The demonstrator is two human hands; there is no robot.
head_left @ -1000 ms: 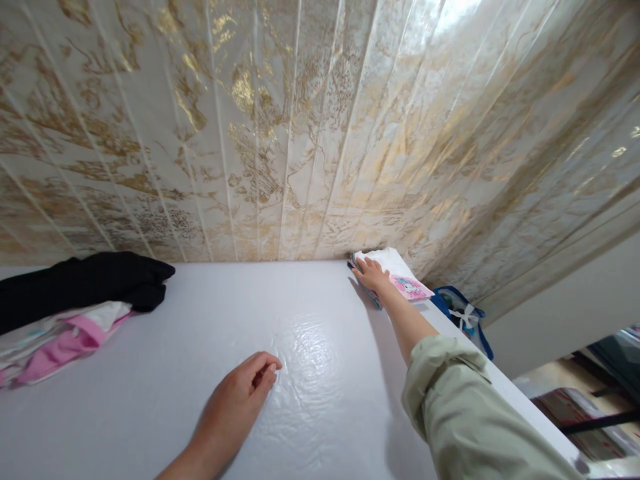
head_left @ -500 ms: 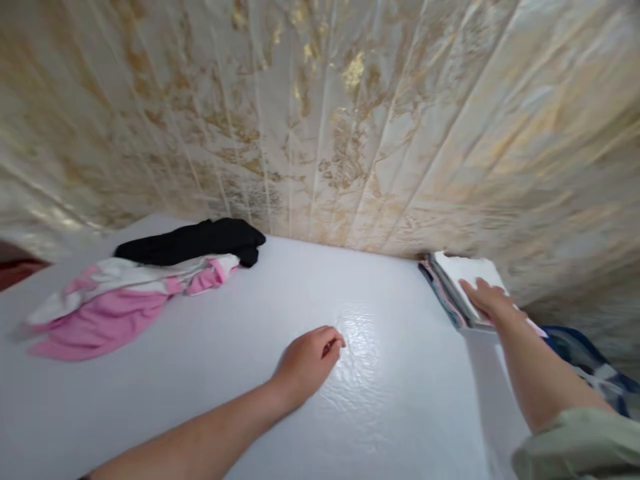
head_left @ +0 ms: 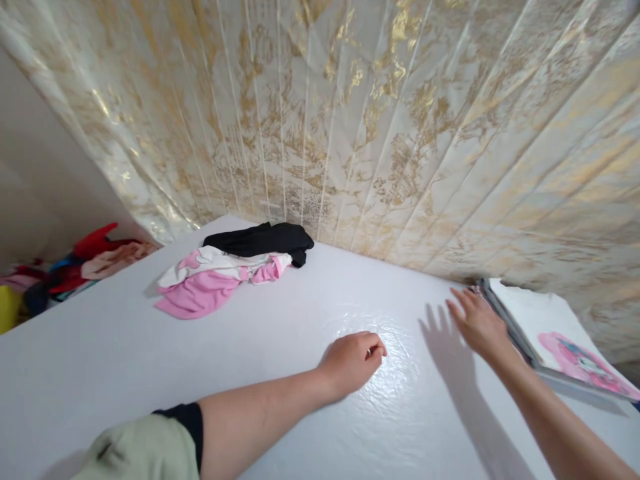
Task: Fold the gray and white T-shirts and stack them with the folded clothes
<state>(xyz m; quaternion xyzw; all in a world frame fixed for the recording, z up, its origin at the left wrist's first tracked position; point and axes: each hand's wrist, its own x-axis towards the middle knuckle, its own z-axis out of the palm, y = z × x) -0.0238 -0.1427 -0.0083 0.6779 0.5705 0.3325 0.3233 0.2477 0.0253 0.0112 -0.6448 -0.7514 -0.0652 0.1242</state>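
My left hand (head_left: 353,363) rests on the glossy white tabletop (head_left: 290,340), fingers curled into a loose fist with nothing visible in them. Just left of a stack of folded clothes (head_left: 530,320), my right hand (head_left: 477,327) hovers over the table with fingers spread and empty, casting a shadow. The stack's top piece is white with a pink printed figure; grey layers show beneath it. Farther left lie a crumpled pink and white garment (head_left: 203,293) and, behind it, a black garment (head_left: 260,240).
A gold-patterned pale curtain (head_left: 350,147) hangs along the table's back edge. Beyond the left edge sits a heap of mixed clothes (head_left: 95,260), red, peach, blue and yellow among them.
My right hand has come off the folded stack and moved left of it, fingers now spread. My view has turned left, bringing the clothes heap into sight. The left hand stays curled.
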